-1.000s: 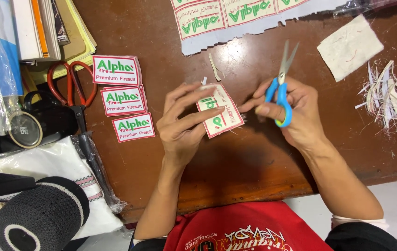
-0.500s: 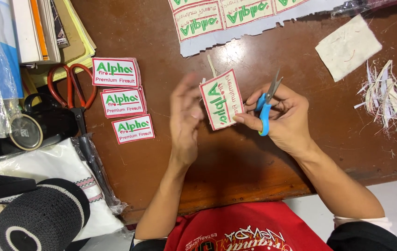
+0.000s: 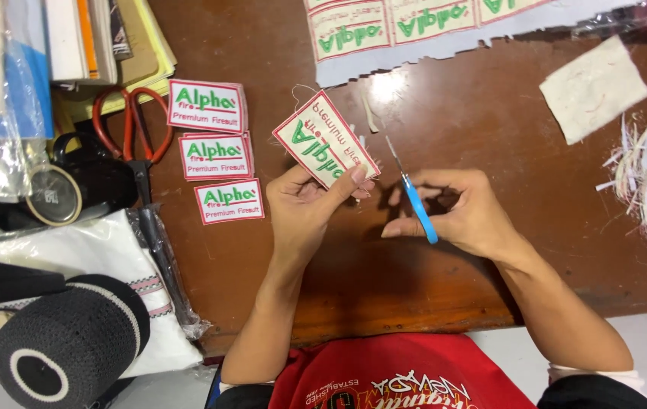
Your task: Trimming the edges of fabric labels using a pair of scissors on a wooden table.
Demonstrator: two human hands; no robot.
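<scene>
My left hand (image 3: pixel 304 208) pinches a white embroidered patch (image 3: pixel 325 138) with a red border and green lettering, held tilted above the brown table (image 3: pixel 452 295). A loose thread curls off its upper corner. My right hand (image 3: pixel 464 212) grips small blue-handled scissors (image 3: pixel 413 195), blades pointing up toward the patch and a little to its right, not touching it. Three finished patches (image 3: pixel 217 151) lie in a column to the left.
A strip of uncut patches (image 3: pixel 422 23) lies at the table's far edge. Red-handled scissors (image 3: pixel 130 125), stacked books (image 3: pixel 89 38) and a black thread cone (image 3: pixel 66 348) sit left. A white fabric scrap (image 3: pixel 592 87) and cut trimmings (image 3: pixel 645 174) lie right.
The left hand has turned the patch and raised it leftward. The right hand with the scissors dropped lower and drew away from the patch.
</scene>
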